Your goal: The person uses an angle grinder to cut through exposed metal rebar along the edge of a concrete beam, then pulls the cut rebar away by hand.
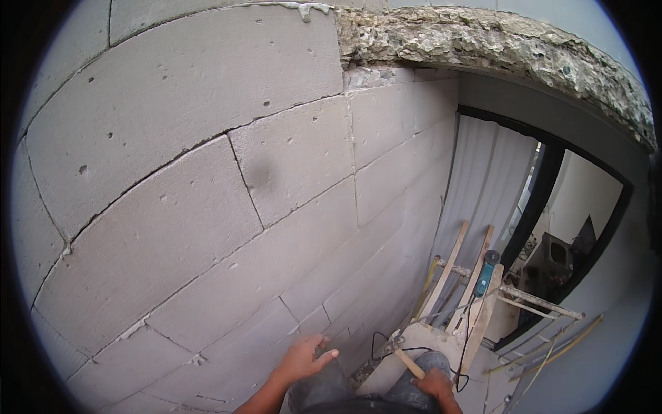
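My right hand [436,384] is closed around the wooden handle of a hammer [411,363], held low by my right knee. The hammer's metal head points up and away from me. My left hand [307,357] is just over my left knee, thumb and fingers apart, with nothing in it. Beside it rises a wall of large pale blocks [296,207] with dark joints and small pits. Whether the left hand touches my trousers or the wall, I cannot tell.
A teal angle grinder [485,277] with a black cord lies on wooden planks [476,338] to the right. Scaffold rails [541,298] stand by a dark-framed glass door [548,200]. A rough broken concrete beam [483,41] juts out overhead.
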Demonstrator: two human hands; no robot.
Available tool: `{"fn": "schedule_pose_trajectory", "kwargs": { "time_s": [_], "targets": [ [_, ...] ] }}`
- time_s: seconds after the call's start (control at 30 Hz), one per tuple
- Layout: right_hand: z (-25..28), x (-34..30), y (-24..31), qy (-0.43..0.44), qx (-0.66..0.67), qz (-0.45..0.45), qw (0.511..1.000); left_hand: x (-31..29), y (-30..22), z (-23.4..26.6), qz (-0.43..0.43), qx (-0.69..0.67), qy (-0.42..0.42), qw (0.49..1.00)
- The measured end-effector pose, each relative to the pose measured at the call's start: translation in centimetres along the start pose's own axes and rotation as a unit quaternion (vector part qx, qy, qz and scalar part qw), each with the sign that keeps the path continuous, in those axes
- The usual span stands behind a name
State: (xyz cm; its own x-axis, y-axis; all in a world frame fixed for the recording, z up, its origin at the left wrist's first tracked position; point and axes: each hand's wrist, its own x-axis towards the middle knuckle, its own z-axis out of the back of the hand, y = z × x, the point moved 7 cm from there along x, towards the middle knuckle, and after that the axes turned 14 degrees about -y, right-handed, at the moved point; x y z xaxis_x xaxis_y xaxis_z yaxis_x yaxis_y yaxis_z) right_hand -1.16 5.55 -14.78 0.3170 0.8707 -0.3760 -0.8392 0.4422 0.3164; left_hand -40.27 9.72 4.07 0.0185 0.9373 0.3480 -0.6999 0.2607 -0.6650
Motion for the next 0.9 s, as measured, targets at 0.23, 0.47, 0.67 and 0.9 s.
{"fn": "schedule_pose_trajectory", "kwargs": {
  "time_s": [0.23,0.47,0.67,0.9],
  "targets": [
    [-0.8,0.5,-0.4,0.012,0.001,0.007,1.0,-13.8,9.9,-3.3,-0.005,0.135,-0.077,0.988],
    [-6.0,4.0,-1.7,-0.056,0.099,0.163,0.98,-13.4,14.7,-5.8,0.025,0.089,-0.025,0.995],
    [-7.2,5.2,-2.3,-0.071,0.129,0.18,0.973,-13.3,20.6,-7.3,0.269,-0.012,0.09,0.959],
    [-4.3,3.2,-1.4,-0.024,0.026,0.089,0.995,-15.6,24.0,-6.4,0.326,-0.074,-0.045,0.941]
  ]
}}
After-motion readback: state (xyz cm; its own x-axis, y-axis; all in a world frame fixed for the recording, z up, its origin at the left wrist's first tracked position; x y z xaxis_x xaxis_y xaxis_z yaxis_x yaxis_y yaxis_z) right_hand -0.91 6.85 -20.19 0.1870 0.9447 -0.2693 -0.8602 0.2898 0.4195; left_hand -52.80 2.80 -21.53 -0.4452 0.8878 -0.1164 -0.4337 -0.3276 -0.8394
